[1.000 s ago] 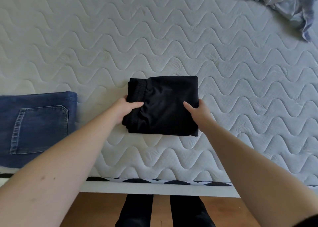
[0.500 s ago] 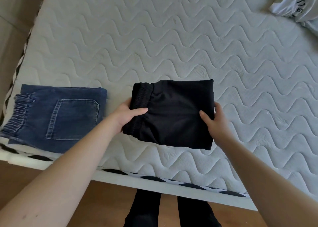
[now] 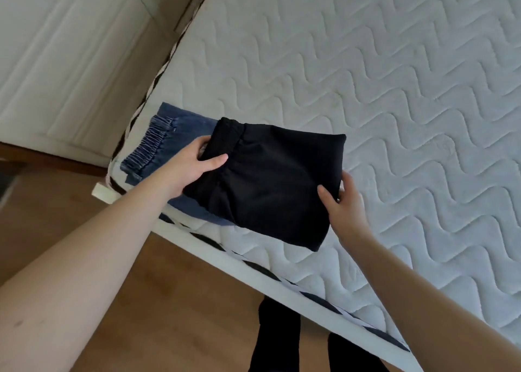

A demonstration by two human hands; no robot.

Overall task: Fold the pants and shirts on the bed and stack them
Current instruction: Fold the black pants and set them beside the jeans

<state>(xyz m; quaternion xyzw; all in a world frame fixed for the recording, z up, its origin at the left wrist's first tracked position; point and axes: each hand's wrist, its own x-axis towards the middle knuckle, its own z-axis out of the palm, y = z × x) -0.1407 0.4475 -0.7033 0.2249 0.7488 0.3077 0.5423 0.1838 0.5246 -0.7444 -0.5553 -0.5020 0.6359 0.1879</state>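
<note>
Filling most of the view, the bed (image 3: 366, 89) shows a white quilted mattress with a black-and-white edge, above a wooden floor (image 3: 169, 301). Folded black pants (image 3: 270, 182) sit held over the bed's near corner, partly covering folded jeans (image 3: 169, 137) that lie on the mattress there. Whether the black pants touch the jeans cannot be told. The left hand (image 3: 189, 168) grips the pants' waistband end, thumb on top and fingers underneath. The right hand (image 3: 344, 205) pinches the opposite edge, thumb on top, fingers curled round the fold.
</note>
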